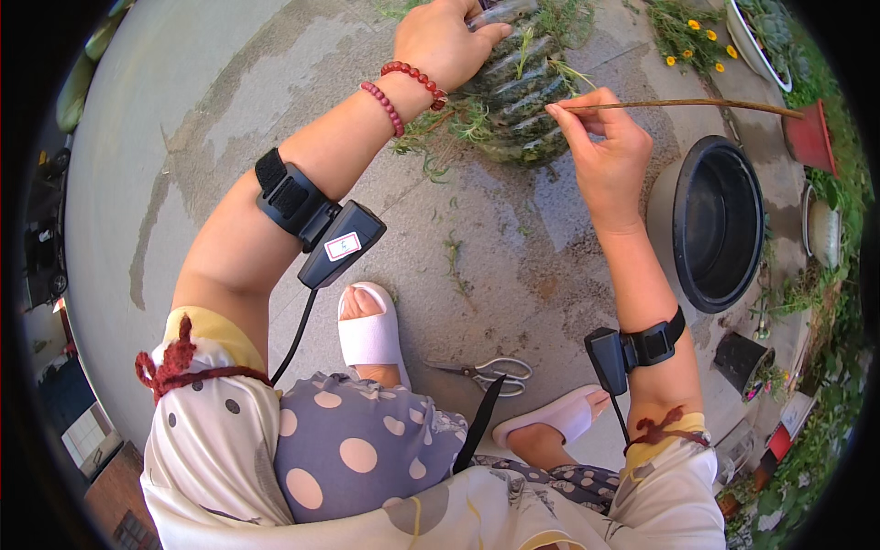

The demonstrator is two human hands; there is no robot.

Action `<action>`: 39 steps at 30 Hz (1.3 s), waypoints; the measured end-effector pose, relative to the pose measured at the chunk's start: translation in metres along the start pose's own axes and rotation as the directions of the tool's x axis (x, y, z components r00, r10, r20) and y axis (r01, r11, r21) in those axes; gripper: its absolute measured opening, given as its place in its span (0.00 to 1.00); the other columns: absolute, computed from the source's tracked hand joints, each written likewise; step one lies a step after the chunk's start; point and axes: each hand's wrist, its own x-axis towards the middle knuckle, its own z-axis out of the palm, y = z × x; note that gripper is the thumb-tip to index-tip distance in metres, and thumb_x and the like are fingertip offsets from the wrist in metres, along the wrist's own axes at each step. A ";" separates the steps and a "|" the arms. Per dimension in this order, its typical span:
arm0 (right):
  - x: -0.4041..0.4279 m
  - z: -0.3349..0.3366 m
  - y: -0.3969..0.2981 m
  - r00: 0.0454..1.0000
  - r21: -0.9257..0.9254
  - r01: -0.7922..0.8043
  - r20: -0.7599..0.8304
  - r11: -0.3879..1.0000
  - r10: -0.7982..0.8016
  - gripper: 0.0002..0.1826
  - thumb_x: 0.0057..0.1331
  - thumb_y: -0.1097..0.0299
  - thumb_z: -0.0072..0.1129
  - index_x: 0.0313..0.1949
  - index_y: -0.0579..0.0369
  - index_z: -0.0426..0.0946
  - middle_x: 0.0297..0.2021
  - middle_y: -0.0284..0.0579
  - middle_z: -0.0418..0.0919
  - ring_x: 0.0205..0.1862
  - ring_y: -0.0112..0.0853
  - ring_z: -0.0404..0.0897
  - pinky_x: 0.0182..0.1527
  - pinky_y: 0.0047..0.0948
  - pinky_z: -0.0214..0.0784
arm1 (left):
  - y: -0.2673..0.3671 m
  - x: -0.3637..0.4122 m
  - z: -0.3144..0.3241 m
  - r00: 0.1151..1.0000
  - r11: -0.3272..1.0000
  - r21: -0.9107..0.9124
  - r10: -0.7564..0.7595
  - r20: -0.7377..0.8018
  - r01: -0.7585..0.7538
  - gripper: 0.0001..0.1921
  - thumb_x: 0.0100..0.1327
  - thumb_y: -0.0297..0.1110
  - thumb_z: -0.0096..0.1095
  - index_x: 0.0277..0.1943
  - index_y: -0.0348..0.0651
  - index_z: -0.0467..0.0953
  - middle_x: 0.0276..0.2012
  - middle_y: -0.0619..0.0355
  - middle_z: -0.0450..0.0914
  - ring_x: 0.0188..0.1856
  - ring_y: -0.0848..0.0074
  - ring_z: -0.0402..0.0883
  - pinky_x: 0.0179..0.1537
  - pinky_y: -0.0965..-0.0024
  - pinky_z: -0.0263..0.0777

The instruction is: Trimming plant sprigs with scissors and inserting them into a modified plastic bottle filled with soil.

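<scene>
A large ribbed clear plastic bottle, packed with dark soil-like matter, rests on the ground before me. Green sprigs poke out of its sides. My left hand grips the bottle near its upper end; some of the fingers are hidden behind it or cut off by the frame's edge. Between the thumb and fingers of my right hand is a thin brown stick. The stick's near end is at the bottle's side; whether it enters the plastic, I cannot tell. Its other end extends right, towards a red pot.
Scissors lie on the concrete between my slippered feet. A black round tub stands to the right. Beyond it are a small black pot, a white planter and yellow flowers. Loose plant scraps litter the ground.
</scene>
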 end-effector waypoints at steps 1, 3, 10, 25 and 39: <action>0.000 0.001 -0.001 1.000 0.000 -0.001 0.000 1.000 0.001 0.04 0.65 0.76 0.71 0.37 0.60 0.83 0.28 0.41 0.87 0.30 0.24 0.86 0.35 0.24 0.76 | 0.000 0.000 0.000 0.999 1.000 -0.001 -0.030 0.020 0.030 0.17 0.62 0.45 0.73 0.35 0.38 0.79 0.30 0.41 0.83 0.37 0.48 0.85 0.40 0.52 0.77; -0.002 0.004 -0.003 0.998 0.076 -0.050 -0.027 0.996 0.052 0.03 0.66 0.77 0.70 0.39 0.60 0.84 0.31 0.42 0.88 0.31 0.23 0.86 0.36 0.24 0.77 | 0.000 0.001 0.000 0.999 0.999 -0.004 -0.035 0.018 0.036 0.17 0.62 0.45 0.73 0.35 0.38 0.79 0.30 0.41 0.83 0.37 0.48 0.85 0.40 0.52 0.77; -0.002 0.007 0.005 1.000 0.151 0.000 -0.004 0.988 0.001 0.04 0.67 0.79 0.67 0.41 0.60 0.85 0.34 0.43 0.89 0.35 0.25 0.88 0.38 0.24 0.78 | -0.001 0.005 -0.001 1.000 1.000 0.015 -0.007 -0.010 0.007 0.18 0.61 0.45 0.74 0.33 0.37 0.79 0.30 0.41 0.83 0.37 0.49 0.85 0.41 0.52 0.77; -0.007 0.011 0.014 0.996 0.018 0.069 -0.063 0.997 -0.068 0.08 0.62 0.75 0.75 0.34 0.60 0.82 0.27 0.40 0.86 0.28 0.24 0.85 0.34 0.23 0.75 | 0.014 0.002 -0.003 0.999 0.999 -0.005 0.040 -0.001 -0.040 0.16 0.62 0.44 0.72 0.36 0.38 0.81 0.32 0.42 0.85 0.40 0.49 0.86 0.43 0.52 0.78; -0.016 0.008 0.013 0.992 0.328 -0.074 -0.077 0.942 0.104 0.03 0.65 0.76 0.72 0.37 0.59 0.85 0.32 0.36 0.88 0.35 0.19 0.85 0.40 0.19 0.76 | 0.014 0.001 -0.002 1.000 1.000 0.022 0.019 0.017 -0.019 0.16 0.61 0.45 0.73 0.38 0.39 0.83 0.34 0.42 0.86 0.42 0.50 0.87 0.46 0.52 0.78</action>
